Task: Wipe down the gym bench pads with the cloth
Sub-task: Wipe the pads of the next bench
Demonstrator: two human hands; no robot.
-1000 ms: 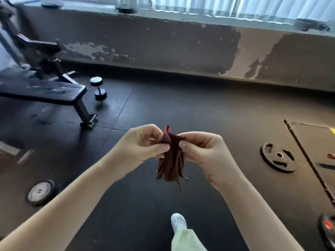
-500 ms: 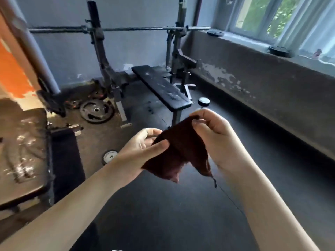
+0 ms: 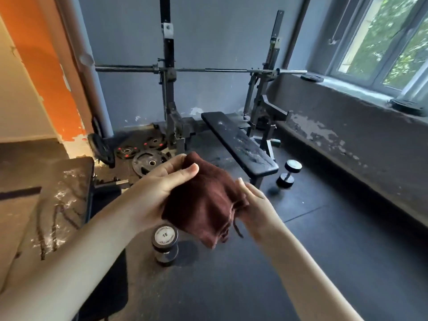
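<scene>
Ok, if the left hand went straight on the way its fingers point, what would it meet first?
The left hand grips the cloth; beyond that, probably the black bench pad ahead, though depth is unclear and it might pass above it.

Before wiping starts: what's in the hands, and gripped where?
The brown cloth: left hand pinches its top corner, right hand holds its right edge.

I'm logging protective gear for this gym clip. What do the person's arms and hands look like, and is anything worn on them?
The left forearm and right forearm are bare to the frame edge, with no sleeves showing. The left hand and right hand wear no gloves. No watch, bracelet or ring is visible. The nails that show look short and unpainted.
</scene>
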